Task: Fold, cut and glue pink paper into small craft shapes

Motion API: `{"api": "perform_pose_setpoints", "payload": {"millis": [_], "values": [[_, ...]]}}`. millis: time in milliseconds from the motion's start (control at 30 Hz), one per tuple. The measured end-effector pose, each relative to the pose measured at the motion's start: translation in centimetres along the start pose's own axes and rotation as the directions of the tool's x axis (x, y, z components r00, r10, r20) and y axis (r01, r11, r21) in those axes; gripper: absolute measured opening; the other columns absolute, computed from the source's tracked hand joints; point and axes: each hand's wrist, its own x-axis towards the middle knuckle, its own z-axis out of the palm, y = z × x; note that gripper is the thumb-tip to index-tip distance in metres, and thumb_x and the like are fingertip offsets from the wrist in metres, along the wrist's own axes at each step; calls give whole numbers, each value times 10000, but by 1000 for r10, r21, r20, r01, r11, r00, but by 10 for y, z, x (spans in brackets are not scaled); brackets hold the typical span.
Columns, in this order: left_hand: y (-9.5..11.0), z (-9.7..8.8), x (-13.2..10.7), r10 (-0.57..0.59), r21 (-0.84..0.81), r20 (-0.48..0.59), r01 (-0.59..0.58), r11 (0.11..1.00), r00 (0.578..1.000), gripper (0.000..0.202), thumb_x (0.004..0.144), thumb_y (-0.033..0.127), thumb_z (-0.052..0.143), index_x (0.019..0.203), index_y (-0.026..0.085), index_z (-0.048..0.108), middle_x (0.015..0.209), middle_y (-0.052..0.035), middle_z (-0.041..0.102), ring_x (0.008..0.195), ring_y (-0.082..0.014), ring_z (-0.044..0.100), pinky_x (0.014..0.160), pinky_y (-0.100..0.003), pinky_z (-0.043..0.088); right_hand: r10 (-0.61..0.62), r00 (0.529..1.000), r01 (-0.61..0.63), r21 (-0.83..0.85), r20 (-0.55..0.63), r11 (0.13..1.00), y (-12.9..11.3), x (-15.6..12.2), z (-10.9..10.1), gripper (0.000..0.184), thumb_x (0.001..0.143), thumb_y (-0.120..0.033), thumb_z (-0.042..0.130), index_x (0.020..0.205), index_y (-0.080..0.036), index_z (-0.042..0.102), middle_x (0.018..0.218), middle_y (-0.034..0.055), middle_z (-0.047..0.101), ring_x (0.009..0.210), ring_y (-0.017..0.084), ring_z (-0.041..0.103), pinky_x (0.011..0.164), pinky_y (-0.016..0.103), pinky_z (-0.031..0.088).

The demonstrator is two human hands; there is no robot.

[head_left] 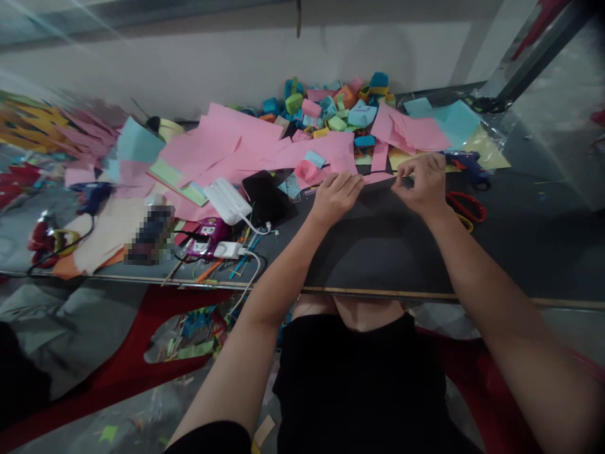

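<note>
A narrow pink paper strip (pixel 378 179) runs between my two hands, just above the dark tabletop. My left hand (pixel 335 197) is closed at its left end, fingers bent over it with the tips partly hidden. At the right end my right hand (pixel 422 183) pinches it between thumb and index finger. Beside my left hand lies a curled pink paper piece (pixel 306 171). Larger pink paper sheets (pixel 222 144) spread behind and to the left. Scissors with red and yellow handles (pixel 467 208) rest right of my right hand, and a blue glue gun (pixel 466 165) lies behind them.
Small folded paper boxes (pixel 331 107) in several colours are heaped against the wall. To the left are a black phone (pixel 265 197), a white power bank (pixel 227 200), a purple power strip (pixel 208 236) with cords, and another glue gun (pixel 92 195). Paper scraps litter the floor.
</note>
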Motion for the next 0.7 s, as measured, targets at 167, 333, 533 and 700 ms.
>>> {"api": "perform_pose_setpoints", "payload": {"millis": [167, 333, 533, 700], "values": [[-1, -3, 1, -15, 10, 13, 15, 1000, 1000, 318, 1043, 168, 426, 1179, 227, 708, 1242, -100, 749, 1204, -233, 675, 999, -412, 535, 70, 997, -70, 30, -18, 997, 11, -3, -2, 130, 833, -209, 601, 939, -270, 556, 927, 85, 704, 955, 310, 637, 1000, 588, 417], [1, -2, 5, 4, 33, 44, -5, 999, 999, 330, 1052, 208, 406, 1170, 199, 715, 1197, -107, 766, 1180, -238, 684, 972, -416, 544, 30, 999, -31, 124, 13, 992, -8, -1, -5, 329, 828, -343, 649, 1143, -256, 610, 1165, 123, 700, 1142, 359, 618, 998, 594, 444], [5, -1, 1, 10, -15, 39, -10, 1000, 999, 346, 1061, 257, 397, 1267, 217, 671, 1271, -101, 740, 1249, -231, 652, 1045, -410, 494, -43, 972, -14, 238, 232, 971, -35, -1, 8, 154, 868, -377, 660, 961, -266, 715, 945, 40, 767, 890, 262, 688, 916, 494, 503], [6, 7, 0, -320, -108, -93, 310, 945, 943, 617, 969, 566, 550, 1468, 206, 507, 1474, -207, 582, 1460, -337, 462, 1168, -523, 392, 365, 920, -380, 562, 145, 735, -36, -2, 17, 452, 869, -607, 656, 615, -240, 589, 547, -22, 538, 571, 164, 558, 648, 370, 521]]}}
